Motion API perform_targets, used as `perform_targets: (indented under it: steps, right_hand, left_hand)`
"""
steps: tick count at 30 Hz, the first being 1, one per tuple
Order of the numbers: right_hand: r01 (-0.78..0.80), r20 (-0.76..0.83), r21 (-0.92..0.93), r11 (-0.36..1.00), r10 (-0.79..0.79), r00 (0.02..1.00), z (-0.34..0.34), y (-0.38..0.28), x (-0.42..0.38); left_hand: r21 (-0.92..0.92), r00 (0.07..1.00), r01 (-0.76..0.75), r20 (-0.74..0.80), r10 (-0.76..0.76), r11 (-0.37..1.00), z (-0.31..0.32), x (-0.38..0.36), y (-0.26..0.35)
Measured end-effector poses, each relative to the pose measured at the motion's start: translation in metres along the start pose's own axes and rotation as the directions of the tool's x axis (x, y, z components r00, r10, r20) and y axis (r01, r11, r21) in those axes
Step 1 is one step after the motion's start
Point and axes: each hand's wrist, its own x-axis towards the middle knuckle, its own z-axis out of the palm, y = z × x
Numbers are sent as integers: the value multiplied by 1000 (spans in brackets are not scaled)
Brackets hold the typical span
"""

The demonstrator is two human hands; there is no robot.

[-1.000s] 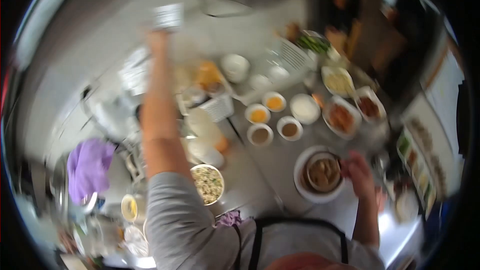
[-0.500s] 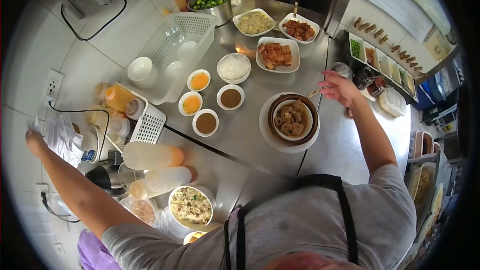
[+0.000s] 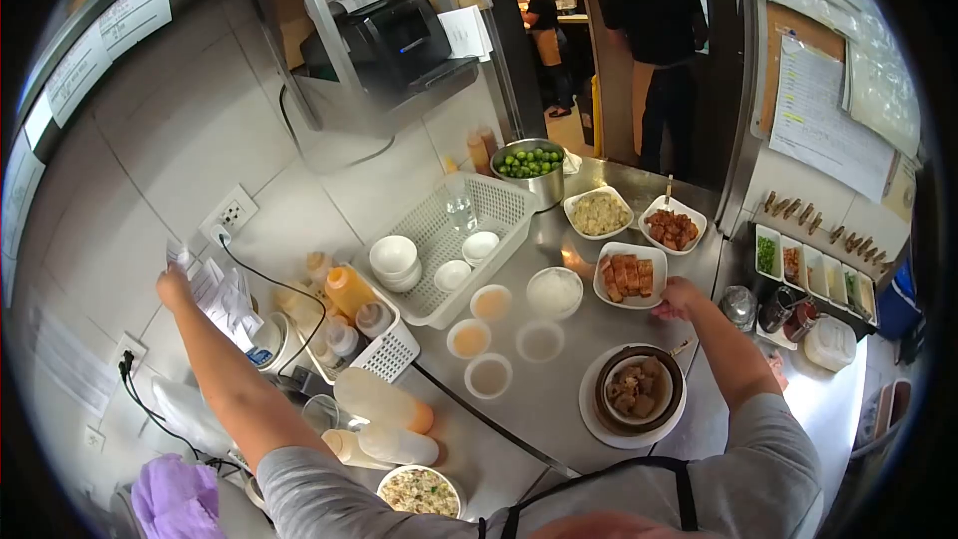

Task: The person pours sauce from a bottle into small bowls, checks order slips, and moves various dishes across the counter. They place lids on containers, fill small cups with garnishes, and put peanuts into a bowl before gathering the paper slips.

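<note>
My left hand (image 3: 175, 287) is closed at the far left, pinching a small paper slip (image 3: 178, 254) above a bunch of crumpled paper slips (image 3: 225, 301). My right hand (image 3: 682, 299) has its fingers closed at the near right corner of a square white dish (image 3: 655, 289) that holds sliced browned meat (image 3: 627, 277). Its fingertips are partly hidden at the rim. Nearer to me, a brown pot of stewed meat (image 3: 637, 389) stands on a white plate (image 3: 597, 426). A bowl of white rice (image 3: 555, 292) is left of the meat dish.
Small sauce cups (image 3: 489, 376) stand mid-counter beside a white basket (image 3: 439, 314) with bowls. Squeeze bottles (image 3: 384, 397) lie near my left arm. A pot of green fruit (image 3: 529, 162) is at the back, and a garnish tray (image 3: 813, 274) at the right. Two people (image 3: 654, 30) stand beyond the doorway.
My view has tilted up, showing the printer and doorway. My right hand has gone from open beside the stew pot to the corner of the meat dish. My left hand stays at the slips.
</note>
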Motion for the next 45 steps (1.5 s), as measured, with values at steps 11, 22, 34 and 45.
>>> perform_targets:
  steps: [11, 22, 34, 45]
  right_hand:
    - [30, -117, 40, 999, -25, 993, 10, -7, 0]
    - [140, -205, -308, 941, -209, 956, -7, -9, -31]
    - [512, 151, 110, 852, -523, 839, -65, 29, -130]
    - [467, 61, 156, 870, -481, 875, -104, 41, -158]
  left_hand:
    - [322, 994, -21, 111, -16, 947, -14, -63, 20]
    - [428, 983, -149, -30, 179, 891, -61, -95, 104]
    - [-956, 952, 293, 292, 89, 4, -163, -64, 355]
    - [-949, 949, 310, 313, -44, -56, -131, -113, 423]
